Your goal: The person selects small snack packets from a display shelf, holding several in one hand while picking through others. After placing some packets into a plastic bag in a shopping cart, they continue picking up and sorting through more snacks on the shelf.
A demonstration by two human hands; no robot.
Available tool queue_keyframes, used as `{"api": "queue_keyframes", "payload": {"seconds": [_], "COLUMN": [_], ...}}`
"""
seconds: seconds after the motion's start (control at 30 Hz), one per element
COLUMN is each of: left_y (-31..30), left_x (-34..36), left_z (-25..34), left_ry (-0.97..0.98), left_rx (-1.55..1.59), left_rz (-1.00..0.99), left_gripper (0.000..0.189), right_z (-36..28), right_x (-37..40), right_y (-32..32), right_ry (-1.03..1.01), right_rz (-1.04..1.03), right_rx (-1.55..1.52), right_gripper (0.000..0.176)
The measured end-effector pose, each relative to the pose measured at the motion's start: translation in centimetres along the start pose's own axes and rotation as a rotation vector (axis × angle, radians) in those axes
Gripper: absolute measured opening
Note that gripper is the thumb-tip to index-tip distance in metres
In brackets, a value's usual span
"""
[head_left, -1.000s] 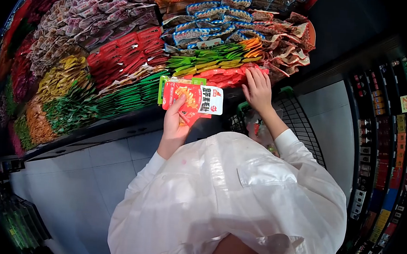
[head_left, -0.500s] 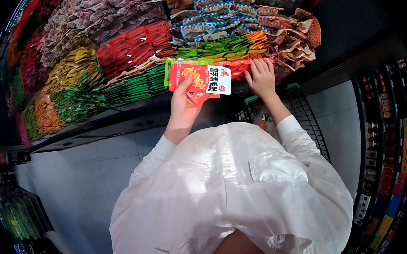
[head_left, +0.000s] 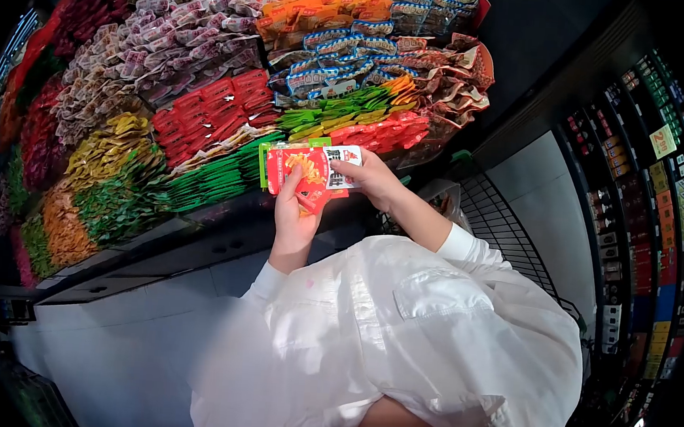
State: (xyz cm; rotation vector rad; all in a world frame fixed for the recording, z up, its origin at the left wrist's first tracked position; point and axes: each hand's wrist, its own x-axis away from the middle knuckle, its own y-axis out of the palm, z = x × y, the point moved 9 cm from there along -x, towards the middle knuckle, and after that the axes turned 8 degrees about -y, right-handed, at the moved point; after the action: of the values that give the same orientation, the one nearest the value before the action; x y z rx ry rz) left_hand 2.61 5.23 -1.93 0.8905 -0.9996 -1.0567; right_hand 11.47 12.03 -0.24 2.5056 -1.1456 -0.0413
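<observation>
My left hand [head_left: 295, 220] is closed on several snack packets held as a stack, its thumb lying on top. The upper packet [head_left: 292, 169] is red with a picture of yellow food and a white end with black characters; a green edge sticks out behind it. My right hand [head_left: 370, 177] grips the white end of the packets, thumb across the front. Just beyond both hands, red packets [head_left: 389, 132] and green packets [head_left: 230, 171] lie in rows on the display.
A sloping display of bagged snacks [head_left: 168, 31] fills the back and left. A black wire cart [head_left: 508, 225] with a bag inside stands to the right. Shelves with small goods and price tags [head_left: 663, 141] line the far right. Grey floor tiles [head_left: 127, 341] show at the lower left.
My right hand has left the red packets on the display, moved left and taken hold of the packets' white end. The view has shifted, and the held stack sits a little lower.
</observation>
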Motion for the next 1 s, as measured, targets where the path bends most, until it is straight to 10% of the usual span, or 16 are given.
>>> {"api": "queue_keyframes", "payload": {"seconds": [0.4,0.67,1.0], "left_y": [-1.3,-2.2,-3.0], "left_x": [-0.3,-0.7,0.1], "left_z": [0.5,-0.6,-0.7], "left_ry": [-0.052,-0.061,-0.017], "left_rx": [0.161,0.203,0.146], "left_rz": [-0.029,-0.009,0.12], "left_gripper": [0.031,0.028,0.028], "right_z": [-8.4,-19.4,-16.2], "right_x": [-1.8,-4.8,-9.1], "right_y": [-7.1,-5.8,-5.3], "right_ry": [-0.187,-0.91,-0.886], "right_rz": [0.252,-0.227,-0.288], "right_rx": [-0.003,1.539,1.706], "right_gripper": [0.028,0.024,0.027]}}
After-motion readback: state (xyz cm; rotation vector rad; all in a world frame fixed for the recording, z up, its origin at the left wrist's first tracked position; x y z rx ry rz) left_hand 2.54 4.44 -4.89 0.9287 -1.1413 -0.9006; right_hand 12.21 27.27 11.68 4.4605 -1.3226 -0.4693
